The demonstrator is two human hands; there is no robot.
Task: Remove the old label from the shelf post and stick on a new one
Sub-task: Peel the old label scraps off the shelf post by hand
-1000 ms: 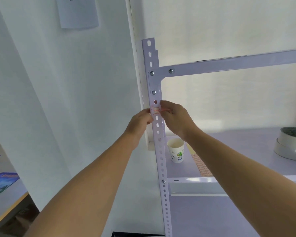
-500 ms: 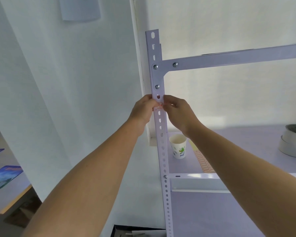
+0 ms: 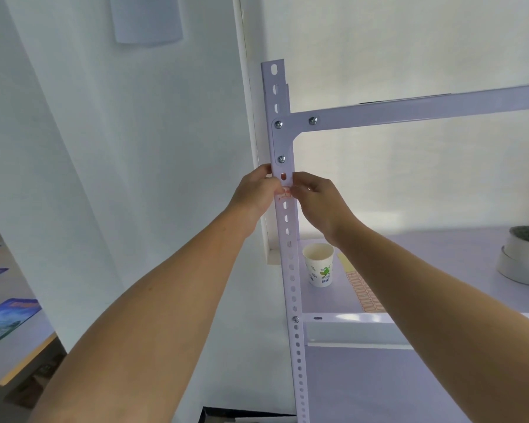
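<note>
Your grip sits on the post (image 3: pixel 290 270), the perforated white upright that runs from above your hands down out of view, and everything here is placed from that spot. Up and to the right of it, a beam (image 3: pixel 425 108) is bolted to the post and runs off rightwards. Below and right of the grip lies the shelf (image 3: pixel 425 254). Far right of the grip on that shelf is a stack of tape rolls (image 3: pixel 522 257). Just below your right wrist lies a label sheet (image 3: pixel 362 290), partly hidden by your forearm. Directly below the grip, beside the post, a paper cup (image 3: pixel 319 264) stands upright.

Your left hand (image 3: pixel 255 193) comes in from the post's left edge and your right hand (image 3: pixel 316 198) from its right edge, fingertips meeting over the post's face. Between them is the label (image 3: pixel 285 192), small and red-printed, lying on the post just under an open slot. Both hands are curled with fingers pinched in at the label's ends; whether you are gripping its edges or only pressing on them cannot be told
</note>
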